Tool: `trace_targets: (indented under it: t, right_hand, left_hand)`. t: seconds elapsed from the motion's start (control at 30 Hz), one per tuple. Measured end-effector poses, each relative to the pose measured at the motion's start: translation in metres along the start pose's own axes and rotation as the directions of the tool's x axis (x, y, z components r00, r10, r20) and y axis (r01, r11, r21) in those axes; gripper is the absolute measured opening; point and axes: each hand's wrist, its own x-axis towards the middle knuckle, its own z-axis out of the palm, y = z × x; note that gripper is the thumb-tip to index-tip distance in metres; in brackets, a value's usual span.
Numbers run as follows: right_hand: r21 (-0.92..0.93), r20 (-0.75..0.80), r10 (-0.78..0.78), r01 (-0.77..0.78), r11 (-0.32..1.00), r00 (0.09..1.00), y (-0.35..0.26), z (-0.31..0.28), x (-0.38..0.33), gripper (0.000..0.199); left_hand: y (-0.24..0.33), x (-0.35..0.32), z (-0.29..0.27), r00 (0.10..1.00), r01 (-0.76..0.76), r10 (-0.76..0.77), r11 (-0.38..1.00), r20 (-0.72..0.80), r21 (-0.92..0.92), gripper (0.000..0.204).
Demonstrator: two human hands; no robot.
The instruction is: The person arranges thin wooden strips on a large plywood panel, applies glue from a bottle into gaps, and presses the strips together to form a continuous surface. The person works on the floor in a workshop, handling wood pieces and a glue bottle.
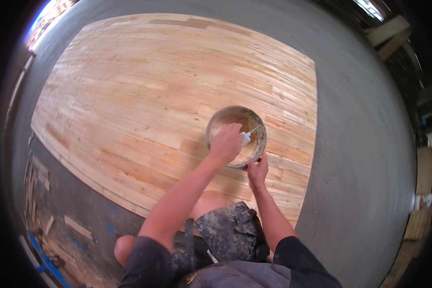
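Note:
My left hand (227, 140) is closed around a white squeeze bottle (245, 138), its thin pointed nozzle angled up and to the right above the bowl. Most of the bottle is hidden by my fingers. Under it is a round, stained bowl (225, 116) with tan, crusty material on its inner wall. My right hand (258, 169) grips the bowl's near right rim, with the fingers partly out of sight behind it. The bowl sits on or just over a large panel of pale wooden strips (129, 86); I cannot tell which.
Grey concrete floor (360, 144) surrounds the wooden panel. Loose wood offcuts (78, 227) and sawdust lie on the floor at the lower left, near a blue metal frame (47, 261). Planks (389, 31) are stacked at the upper right, and more boards (417, 224) at the right edge.

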Motion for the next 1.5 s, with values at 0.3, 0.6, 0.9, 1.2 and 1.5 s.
trace_targets:
  t: [0.3,0.6,0.9,1.2,1.5]
  right_hand:
    - [-0.518,0.197,-0.298,0.358,0.777,0.934,-0.069,0.006,-0.003,0.044]
    - [-0.437,0.621,-0.630,0.873,0.215,0.466,-0.148,-0.007,0.065,0.022]
    - [-0.447,0.688,-0.561,0.878,0.173,0.461,-0.144,-0.007,0.062,0.006]
    - [-0.478,0.639,-0.610,0.863,0.160,0.468,-0.144,-0.004,0.063,0.004]
    - [-0.447,0.661,-0.606,0.881,0.155,0.442,-0.147,-0.005,0.062,0.005]
  left_hand:
    - [-0.040,0.007,0.050,0.992,-0.018,0.025,0.998,-0.124,0.057,0.007]
    - [-0.039,-0.007,0.044,0.962,-0.224,0.238,0.968,-0.132,0.112,0.005]
    - [-0.045,-0.010,0.047,0.958,-0.230,0.249,0.963,-0.142,0.138,0.003]
    - [-0.041,-0.014,0.042,0.968,-0.217,0.230,0.968,-0.099,0.124,0.005]
    - [-0.040,-0.013,0.042,0.956,-0.233,0.251,0.964,-0.150,0.127,0.004]
